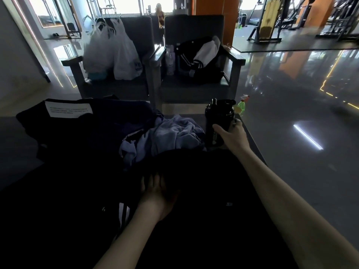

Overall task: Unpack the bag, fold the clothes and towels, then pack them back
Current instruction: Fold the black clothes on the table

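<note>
A black bag (194, 191) lies close in front of me, very dark, with white stripes at its near left. My left hand (155, 191) reaches into its dark top, fingers half hidden in shadow. My right hand (231, 133) grips a black shaker bottle (219, 117) standing at the table's right edge. A crumpled pale blue towel (171, 134) lies between the bag and the bottle. To the left spreads a dark garment (81, 129) with a white paper label (68, 110) on it.
Two grey armchairs stand beyond the table: the left one (124, 82) holds white plastic bags (114, 49), the right one (198, 84) a black-and-white jacket (200, 55) and a clear bottle (170, 59). A green spray bottle (241, 105) stands on the glossy floor. Gym machines (268, 22) fill the far right.
</note>
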Available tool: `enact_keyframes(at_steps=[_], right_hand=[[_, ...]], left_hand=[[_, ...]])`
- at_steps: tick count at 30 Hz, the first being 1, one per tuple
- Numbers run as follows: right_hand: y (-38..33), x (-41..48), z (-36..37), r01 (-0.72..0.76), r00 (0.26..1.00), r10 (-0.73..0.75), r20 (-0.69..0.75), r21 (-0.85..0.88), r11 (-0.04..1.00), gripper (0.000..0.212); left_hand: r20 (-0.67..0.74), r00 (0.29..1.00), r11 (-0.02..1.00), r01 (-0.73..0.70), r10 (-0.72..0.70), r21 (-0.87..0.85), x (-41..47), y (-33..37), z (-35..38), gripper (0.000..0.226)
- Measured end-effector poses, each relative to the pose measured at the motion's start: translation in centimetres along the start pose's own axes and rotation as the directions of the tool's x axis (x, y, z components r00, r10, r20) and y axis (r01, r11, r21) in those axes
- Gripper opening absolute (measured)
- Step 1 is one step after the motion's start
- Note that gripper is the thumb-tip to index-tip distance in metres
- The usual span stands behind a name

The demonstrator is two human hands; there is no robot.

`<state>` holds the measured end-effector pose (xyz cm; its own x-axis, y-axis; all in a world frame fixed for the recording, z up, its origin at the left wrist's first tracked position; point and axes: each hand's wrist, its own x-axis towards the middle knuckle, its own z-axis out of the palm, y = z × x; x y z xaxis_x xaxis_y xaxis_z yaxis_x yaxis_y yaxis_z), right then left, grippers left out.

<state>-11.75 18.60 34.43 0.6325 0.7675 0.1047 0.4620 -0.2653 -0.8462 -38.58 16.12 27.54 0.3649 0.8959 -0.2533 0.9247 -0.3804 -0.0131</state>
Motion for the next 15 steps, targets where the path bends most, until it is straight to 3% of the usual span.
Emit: enact_keyframes(at_steps=[3,5,7,8,10,12,15], right_hand=[[0.4,-3.0,-3.2,0.084,0.983,-0.040,0.178,-0.249,0.965,0.083],[0.7,-4.8,-5.0,0.145,0.950,-0.011,0.312,-0.411,0.900,0.084],[1.1,-5.8,-6.2,0.223,0.913,0.031,0.408,-0.560,0.798,0.074],[1.2,-6.2,-6.6,0.252,0.902,0.036,0.430,-0.592,0.766,0.065],[1.1,-6.5,-7.1,0.261,0.908,0.019,0.419,-0.600,0.757,0.045],[0.8,-6.6,-7.5,0.237,0.931,-0.004,0.364,-0.597,0.767,0.027],[0.3,-6.8,-8.3,0.210,0.961,-0.047,0.273,-0.608,0.766,0.023]], left_hand=[[-0.060,0.998,0.998,-0.031,0.027,-0.055,-0.8,-0.1,-0.2,0.075],[-0.071,0.997,0.975,-0.048,0.033,-0.218,-1.2,-0.4,-0.9,0.069],[-0.201,0.979,0.909,-0.051,-0.037,-0.413,-1.6,-0.8,-2.0,0.057],[-0.299,0.950,0.903,-0.048,-0.091,-0.427,-1.6,-1.1,-2.6,0.051],[-0.410,0.896,0.936,0.017,-0.170,-0.350,-1.6,-2.0,-3.7,0.057],[-0.412,0.884,0.953,0.106,-0.221,-0.284,-1.4,-3.3,-4.8,0.068],[-0.407,0.879,0.966,0.197,-0.249,-0.166,-1.0,-4.9,-6.2,0.042]])
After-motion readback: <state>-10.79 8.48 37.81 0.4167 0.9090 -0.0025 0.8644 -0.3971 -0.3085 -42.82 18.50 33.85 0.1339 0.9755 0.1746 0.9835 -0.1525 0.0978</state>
